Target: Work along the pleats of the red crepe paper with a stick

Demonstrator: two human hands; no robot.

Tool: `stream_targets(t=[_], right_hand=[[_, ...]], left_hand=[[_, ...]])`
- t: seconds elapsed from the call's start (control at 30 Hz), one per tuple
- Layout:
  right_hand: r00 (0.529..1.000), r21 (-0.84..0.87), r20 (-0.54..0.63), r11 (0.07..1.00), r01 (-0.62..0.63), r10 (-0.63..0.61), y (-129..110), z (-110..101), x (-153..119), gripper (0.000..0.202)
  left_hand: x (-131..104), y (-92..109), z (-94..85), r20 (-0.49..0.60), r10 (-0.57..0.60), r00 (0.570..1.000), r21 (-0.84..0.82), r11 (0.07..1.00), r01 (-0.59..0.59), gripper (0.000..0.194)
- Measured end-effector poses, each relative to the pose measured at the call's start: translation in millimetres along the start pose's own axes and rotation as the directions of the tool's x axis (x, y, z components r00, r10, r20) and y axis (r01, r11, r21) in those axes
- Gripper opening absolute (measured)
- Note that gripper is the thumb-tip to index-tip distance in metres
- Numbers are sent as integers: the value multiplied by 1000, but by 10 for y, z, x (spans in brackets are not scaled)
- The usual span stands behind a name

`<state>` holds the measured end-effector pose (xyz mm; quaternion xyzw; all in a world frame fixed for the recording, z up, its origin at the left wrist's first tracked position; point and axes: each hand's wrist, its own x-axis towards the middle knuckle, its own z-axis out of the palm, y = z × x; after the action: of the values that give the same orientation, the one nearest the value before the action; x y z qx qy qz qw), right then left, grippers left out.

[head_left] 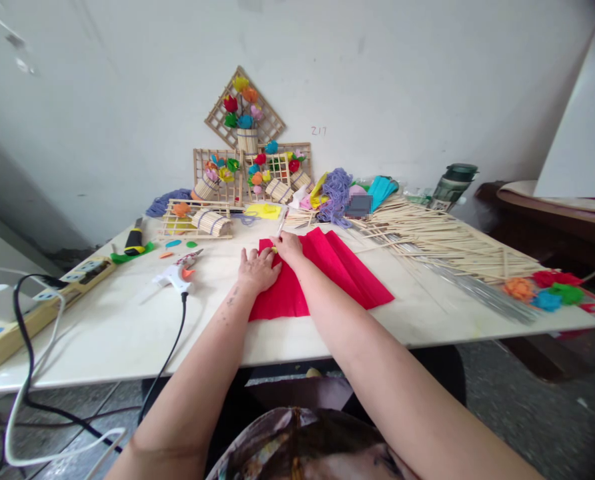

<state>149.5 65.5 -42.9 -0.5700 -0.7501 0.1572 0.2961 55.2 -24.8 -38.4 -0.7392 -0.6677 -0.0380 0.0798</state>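
A red sheet (332, 267) with fold lines, paper or thin cloth, lies on the table in front of me. My left hand (259, 270) rests flat on its left part, fingers spread and pressing down. Close beside it, my right hand (288, 248) is closed round a slim pale pen-like stick (280, 223), its upper end pointing away from me. A small yellow piece (275, 249) shows between my fingertips on the sheet's upper left edge; most of it is hidden. The stick's lower end is covered by my fingers.
Left are a glue gun (175, 275) with cable, a yellow-black cutter (135, 240) and a power strip (85, 287). Stick lattices with paper flowers (247, 120) stand behind. Purple yarn (336, 193), loose sticks (457, 240), metal wires (477, 293) and a bottle (452, 185) lie right.
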Motion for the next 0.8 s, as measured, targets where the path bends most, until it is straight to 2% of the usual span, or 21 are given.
stream_targets(t=[0.8], right_hand=[[1000, 41, 13, 999, -12, 11, 6, -50, 3, 32]], left_hand=[[-6, -6, 1, 9, 1, 1000, 8, 1000, -1, 53]])
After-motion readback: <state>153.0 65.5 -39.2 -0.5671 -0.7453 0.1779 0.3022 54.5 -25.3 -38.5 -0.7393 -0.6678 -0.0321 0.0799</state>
